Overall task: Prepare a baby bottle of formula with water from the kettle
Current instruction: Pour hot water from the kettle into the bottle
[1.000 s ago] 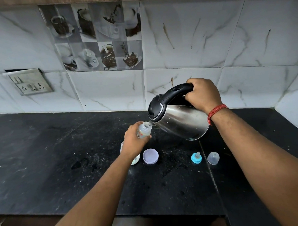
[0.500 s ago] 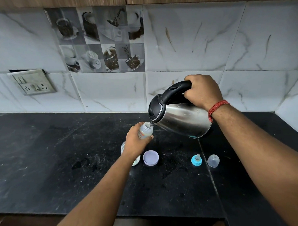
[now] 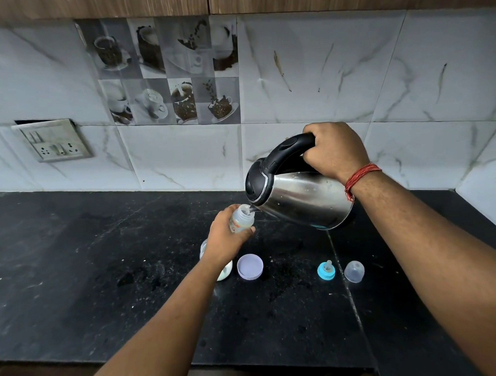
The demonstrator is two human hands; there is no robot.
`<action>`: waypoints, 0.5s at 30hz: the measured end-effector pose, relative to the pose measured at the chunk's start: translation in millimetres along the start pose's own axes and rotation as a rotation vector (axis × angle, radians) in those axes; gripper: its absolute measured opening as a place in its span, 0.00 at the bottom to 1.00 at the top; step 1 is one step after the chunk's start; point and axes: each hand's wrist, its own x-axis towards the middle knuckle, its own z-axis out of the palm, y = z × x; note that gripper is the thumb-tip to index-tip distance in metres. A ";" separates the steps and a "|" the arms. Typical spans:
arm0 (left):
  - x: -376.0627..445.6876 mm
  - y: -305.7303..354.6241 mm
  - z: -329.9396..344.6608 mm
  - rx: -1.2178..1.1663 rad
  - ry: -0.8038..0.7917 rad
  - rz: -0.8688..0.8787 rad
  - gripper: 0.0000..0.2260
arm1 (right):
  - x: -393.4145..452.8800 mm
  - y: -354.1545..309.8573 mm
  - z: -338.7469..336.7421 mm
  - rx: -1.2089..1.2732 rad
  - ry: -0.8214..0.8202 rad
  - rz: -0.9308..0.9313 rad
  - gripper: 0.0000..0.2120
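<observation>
Now the right hand (image 3: pixel 334 152) grips the kettle (image 3: pixel 301 197) handle, tipping its spout onto the bottle (image 3: pixel 241 220) mouth; the left hand (image 3: pixel 227 240) wraps the bottle's lower body above the counter (image 3: pixel 102 265).

Tilted steel kettle (image 3: pixel 304 199) with black handle, spout touching the open clear baby bottle (image 3: pixel 241 220) mouth.
</observation>
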 end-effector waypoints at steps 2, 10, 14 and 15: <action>0.4 1.2 -0.4 -0.003 -0.003 0.000 0.24 | 0.8 -0.2 -0.5 0.002 -0.001 -0.003 0.06; 1.1 1.6 0.5 -0.006 -0.019 -0.018 0.28 | 2.4 -0.8 -3.7 0.006 0.007 -0.017 0.06; 1.0 1.6 0.7 -0.020 -0.032 -0.015 0.27 | 2.6 0.4 -3.8 0.010 0.007 -0.013 0.07; 0.8 1.2 1.0 -0.021 -0.035 -0.015 0.27 | 2.9 1.2 -3.2 0.008 0.007 -0.013 0.07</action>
